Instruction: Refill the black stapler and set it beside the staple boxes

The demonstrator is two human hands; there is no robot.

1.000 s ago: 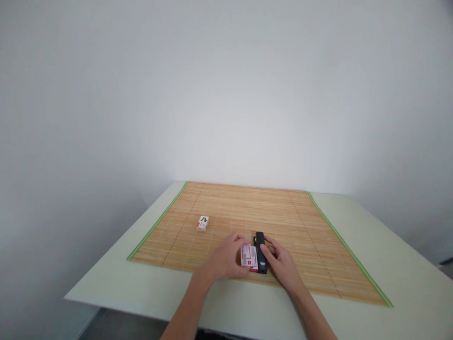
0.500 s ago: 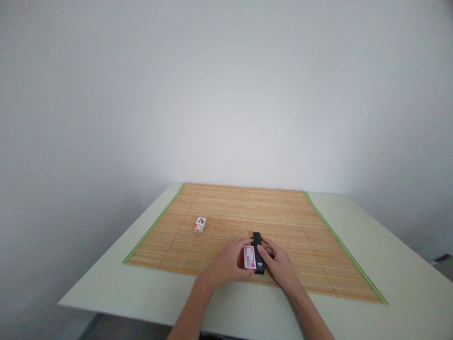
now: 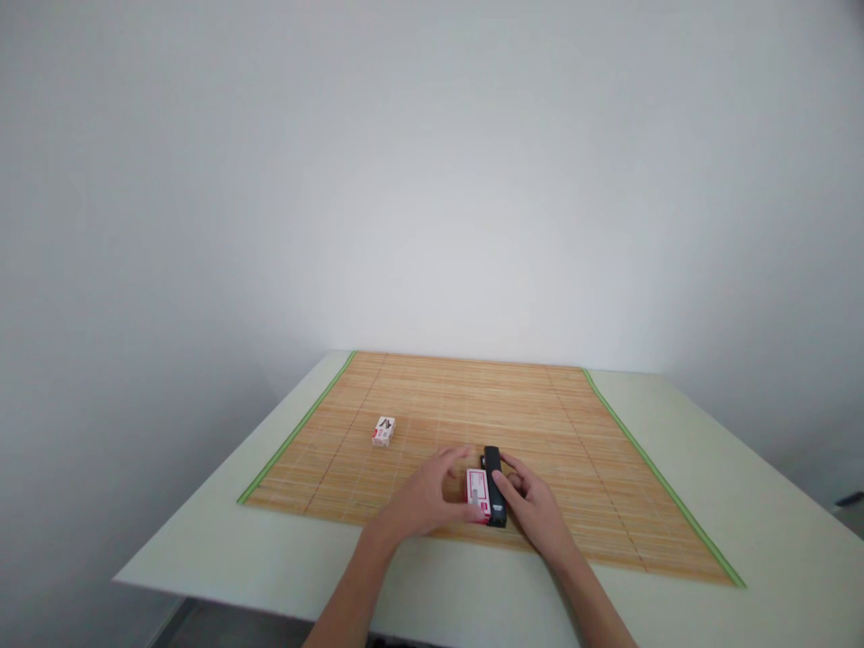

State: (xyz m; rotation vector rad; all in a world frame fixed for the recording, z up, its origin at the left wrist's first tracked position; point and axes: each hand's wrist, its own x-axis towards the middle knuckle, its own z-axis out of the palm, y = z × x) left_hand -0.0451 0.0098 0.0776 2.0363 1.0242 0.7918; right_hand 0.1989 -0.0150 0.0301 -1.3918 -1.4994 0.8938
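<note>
A black stapler (image 3: pixel 495 486) lies lengthwise near the front of the bamboo mat. Snug against its left side is a red-and-white box (image 3: pixel 478 491). My right hand (image 3: pixel 531 504) grips the stapler from the right, its thumb on the stapler's top. Around the left of the box, my left hand (image 3: pixel 430 493) is open, with thumb and fingers apart. Its thumb overlaps the box's near end, and I cannot tell whether they touch. Farther left on the mat sits a small white-and-red box (image 3: pixel 383 431) with a dark picture on top.
The bamboo mat (image 3: pixel 486 396) has green side edges and covers much of the pale table (image 3: pixel 222 549). A plain white wall (image 3: pixel 445 180) stands behind the table. At the far right edge, a dark object (image 3: pixel 849 499) shows in part beyond the table.
My left hand has loosened from the red-and-white box, its fingers spreading away to the left. My right hand stays on the stapler. The whole view has shifted slightly.
</note>
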